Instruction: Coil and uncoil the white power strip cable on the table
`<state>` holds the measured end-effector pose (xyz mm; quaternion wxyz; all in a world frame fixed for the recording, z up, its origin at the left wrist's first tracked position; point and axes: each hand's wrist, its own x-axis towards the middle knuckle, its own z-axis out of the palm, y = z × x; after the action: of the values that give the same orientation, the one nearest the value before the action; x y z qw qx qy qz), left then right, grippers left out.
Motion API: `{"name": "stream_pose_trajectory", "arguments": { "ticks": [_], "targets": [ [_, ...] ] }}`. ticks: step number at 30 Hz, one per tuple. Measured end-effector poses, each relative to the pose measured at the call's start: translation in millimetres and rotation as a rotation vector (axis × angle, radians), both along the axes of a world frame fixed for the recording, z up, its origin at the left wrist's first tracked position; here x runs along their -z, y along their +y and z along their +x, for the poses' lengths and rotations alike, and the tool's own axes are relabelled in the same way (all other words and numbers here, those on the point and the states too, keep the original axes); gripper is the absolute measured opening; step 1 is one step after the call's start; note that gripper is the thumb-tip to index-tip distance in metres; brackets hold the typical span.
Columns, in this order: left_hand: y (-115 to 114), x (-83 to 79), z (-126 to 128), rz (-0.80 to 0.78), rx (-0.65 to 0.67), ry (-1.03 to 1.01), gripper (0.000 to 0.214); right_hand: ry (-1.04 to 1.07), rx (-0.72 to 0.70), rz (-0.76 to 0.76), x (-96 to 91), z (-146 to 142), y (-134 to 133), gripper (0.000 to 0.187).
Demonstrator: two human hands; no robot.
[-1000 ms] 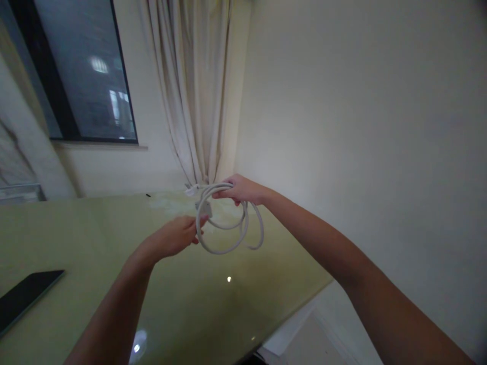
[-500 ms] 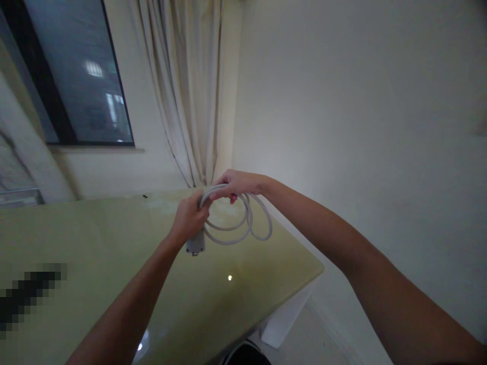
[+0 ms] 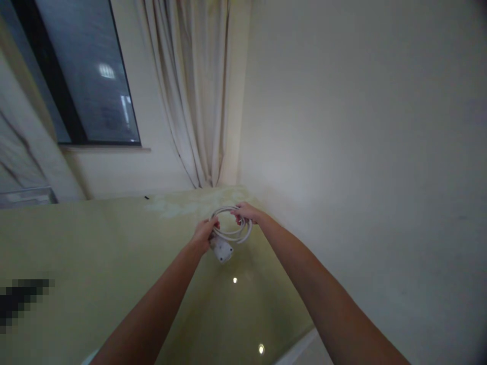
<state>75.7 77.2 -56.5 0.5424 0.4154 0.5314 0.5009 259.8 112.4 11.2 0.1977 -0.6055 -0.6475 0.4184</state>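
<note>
A coiled white cable (image 3: 233,234) hangs between my two hands above the far part of a glossy pale green table (image 3: 114,253). My left hand (image 3: 205,233) is closed round the coil's left side. A white plug (image 3: 222,250) dangles just below it. On the coil's right side, my right hand (image 3: 245,212) is closed round the loops near their top. Both arms reach forward from the lower edge of the view.
A dark flat object (image 3: 21,299), blurred out, lies on the table at the left. A cream curtain (image 3: 194,91) hangs in the corner beside a dark window (image 3: 83,71). A plain wall runs along the right, and the table's right edge sits close to it.
Both hands have stretched farther out and lower with the coil. The loops are now drawn tighter between the hands, and the plug hangs under my left hand.
</note>
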Motion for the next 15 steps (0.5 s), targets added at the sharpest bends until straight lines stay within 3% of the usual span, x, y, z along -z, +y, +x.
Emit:
{"name": "stream_pose_trajectory", "arguments": {
  "ticks": [4,7,15],
  "targets": [
    [25.7,14.4,11.2,0.153,0.147,0.277,0.043,-0.119,0.142,0.016,30.7,18.0,33.1,0.036],
    [34.9,26.9,14.6,0.304,0.143,0.435,0.037,-0.238,0.22,0.046,41.1,36.8,57.9,0.041],
    [13.1,57.9,18.7,0.498,0.068,0.677,0.051,-0.559,0.284,0.195,55.6,65.0,85.0,0.038]
  ]
}}
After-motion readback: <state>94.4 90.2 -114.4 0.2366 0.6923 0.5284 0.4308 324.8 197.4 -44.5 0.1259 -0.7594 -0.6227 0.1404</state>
